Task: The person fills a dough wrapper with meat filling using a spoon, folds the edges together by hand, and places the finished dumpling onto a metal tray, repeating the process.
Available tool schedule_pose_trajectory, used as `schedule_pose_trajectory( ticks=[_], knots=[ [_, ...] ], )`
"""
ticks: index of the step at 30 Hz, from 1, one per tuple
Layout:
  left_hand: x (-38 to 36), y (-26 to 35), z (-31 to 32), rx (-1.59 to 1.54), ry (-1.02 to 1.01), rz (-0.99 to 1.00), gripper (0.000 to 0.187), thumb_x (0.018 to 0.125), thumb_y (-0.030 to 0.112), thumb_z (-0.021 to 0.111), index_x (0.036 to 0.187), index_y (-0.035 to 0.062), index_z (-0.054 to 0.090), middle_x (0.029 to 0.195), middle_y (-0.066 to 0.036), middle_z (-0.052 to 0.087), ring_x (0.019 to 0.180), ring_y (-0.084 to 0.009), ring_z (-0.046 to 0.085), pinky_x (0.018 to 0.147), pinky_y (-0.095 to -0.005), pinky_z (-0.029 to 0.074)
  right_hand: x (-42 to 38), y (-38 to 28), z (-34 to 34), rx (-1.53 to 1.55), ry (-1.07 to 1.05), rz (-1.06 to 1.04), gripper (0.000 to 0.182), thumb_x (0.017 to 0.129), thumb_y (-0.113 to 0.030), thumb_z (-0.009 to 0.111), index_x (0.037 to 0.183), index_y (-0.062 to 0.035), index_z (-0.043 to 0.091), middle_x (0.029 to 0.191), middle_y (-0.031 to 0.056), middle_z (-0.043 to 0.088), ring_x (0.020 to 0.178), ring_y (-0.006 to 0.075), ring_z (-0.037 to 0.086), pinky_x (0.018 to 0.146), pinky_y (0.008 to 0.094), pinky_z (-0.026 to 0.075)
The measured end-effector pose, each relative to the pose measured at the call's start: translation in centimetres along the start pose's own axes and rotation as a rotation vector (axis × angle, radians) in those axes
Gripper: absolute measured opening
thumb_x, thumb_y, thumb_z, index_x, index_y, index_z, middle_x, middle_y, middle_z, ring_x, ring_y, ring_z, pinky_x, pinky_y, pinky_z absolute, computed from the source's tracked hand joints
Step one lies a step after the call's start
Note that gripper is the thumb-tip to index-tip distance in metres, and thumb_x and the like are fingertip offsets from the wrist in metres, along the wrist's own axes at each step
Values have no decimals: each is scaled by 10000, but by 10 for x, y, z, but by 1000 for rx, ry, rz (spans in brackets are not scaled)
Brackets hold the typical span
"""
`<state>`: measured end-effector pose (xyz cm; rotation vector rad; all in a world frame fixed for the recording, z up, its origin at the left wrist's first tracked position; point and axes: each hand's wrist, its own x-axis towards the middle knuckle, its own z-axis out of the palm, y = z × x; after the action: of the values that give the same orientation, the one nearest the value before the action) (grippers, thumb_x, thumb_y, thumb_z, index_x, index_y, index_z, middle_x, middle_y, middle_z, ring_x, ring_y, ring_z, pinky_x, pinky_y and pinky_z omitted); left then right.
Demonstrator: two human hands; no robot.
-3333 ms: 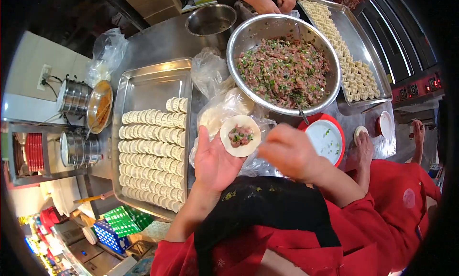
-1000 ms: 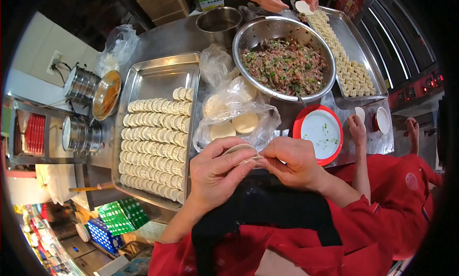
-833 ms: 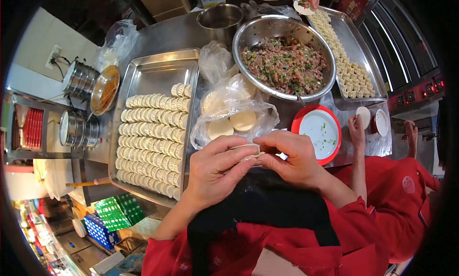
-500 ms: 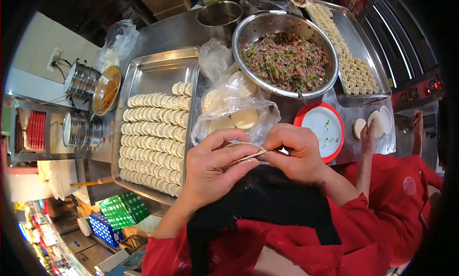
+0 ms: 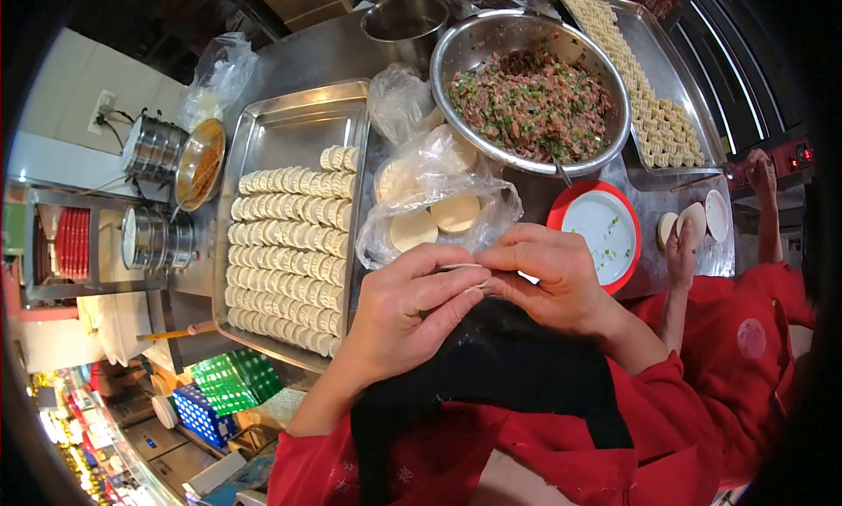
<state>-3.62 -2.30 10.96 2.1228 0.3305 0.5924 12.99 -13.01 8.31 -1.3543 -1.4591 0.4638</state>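
Observation:
Between my two hands, above the table's front edge, is a folded dumpling (image 5: 479,287), mostly hidden by fingers with only its pale edges showing. My left hand (image 5: 408,309) is closed round its body. The thumb and forefinger of my right hand (image 5: 548,274) pinch its right end. Just beyond my fingers a clear plastic bag (image 5: 390,221) holds round dough wrappers (image 5: 456,213). To the left, a metal tray (image 5: 263,138) carries several rows of pleated dumplings (image 5: 289,234). Behind my right hand stands a steel bowl (image 5: 445,98) of minced meat filling with green bits (image 5: 535,103).
A red-rimmed white plate (image 5: 596,230) with green scraps lies to the right. Beyond it, a co-worker's hand (image 5: 681,256) holds a wrapper (image 5: 693,221). Another tray of dumplings (image 5: 667,138) stands at the back right; a metal pot (image 5: 403,28) is behind the bag.
My fingers have closed further over the dumpling, so less of it shows. The co-worker's far hand has risen. The whole view has shifted slightly.

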Motion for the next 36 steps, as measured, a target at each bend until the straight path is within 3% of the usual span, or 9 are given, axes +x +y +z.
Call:
schedule_pose_trajectory(
  ticks=[2, 6, 8, 12, 14, 19, 24, 36],
  knots=[
    [0, 4, -3, -37, 6, -37, 214, 755, 18, 728, 967, 45, 705, 942, -107, 652, 811, -210, 658, 695, -284, 530, 0, 0, -2, 20, -41, 18, 186, 732, -45, 742, 899, -33, 661, 800, 110, 617, 697, 256, 625, 595, 317, 492],
    [-6, 0, -5, -75, 113, -79, 218, 753, 15, 725, 968, 50, 709, 946, -97, 657, 819, -195, 658, 704, -282, 529, 3, -1, -4, 57, -50, 49, 171, 732, -46, 744, 880, -32, 660, 810, 106, 617, 703, 249, 622, 603, 314, 492],
    [-8, -5, -3, -51, 113, -53, 217, 756, 16, 723, 970, 47, 707, 945, -100, 658, 821, -202, 660, 708, -283, 530, 4, -1, -1, 23, -12, 17, 164, 717, -42, 765, 851, -21, 674, 806, 96, 640, 668, 198, 616, 563, 285, 477],
    [-8, -4, -2, 16, 86, 12, 214, 764, 16, 716, 976, 35, 700, 943, -108, 659, 827, -223, 662, 716, -288, 531, 9, -8, 2, 38, -23, 65, 182, 717, -41, 764, 871, -16, 671, 802, 97, 637, 672, 204, 619, 565, 291, 479],
    [-8, -3, -2, 6, 74, 23, 212, 766, 17, 714, 978, 32, 698, 944, -110, 658, 829, -228, 662, 719, -290, 531, 9, -6, 3, -23, -24, -36, 197, 715, -39, 764, 886, -13, 668, 792, 97, 632, 675, 211, 620, 569, 295, 483],
    [-9, 1, -9, 11, 36, 30, 215, 761, 14, 720, 974, 26, 696, 947, -110, 658, 828, -233, 663, 725, -291, 532, 9, -10, 1, -27, -34, -47, 184, 723, -29, 749, 886, -16, 664, 773, 100, 612, 680, 233, 614, 582, 311, 483],
    [-16, -6, -10, 51, 169, 44, 216, 753, 30, 731, 968, 41, 705, 951, -117, 677, 840, -235, 673, 732, -290, 535, 12, -12, 2, 15, -40, -58, 174, 740, -20, 728, 899, -20, 658, 785, 106, 598, 685, 254, 603, 594, 326, 483],
    [-17, 2, -18, 48, 127, 14, 215, 725, 29, 752, 936, 43, 714, 938, -125, 686, 820, -220, 681, 697, -284, 538, 8, -18, 7, -29, -26, -71, 160, 763, -52, 722, 904, -26, 650, 818, 111, 596, 730, 256, 614, 619, 335, 487]
  ],
)
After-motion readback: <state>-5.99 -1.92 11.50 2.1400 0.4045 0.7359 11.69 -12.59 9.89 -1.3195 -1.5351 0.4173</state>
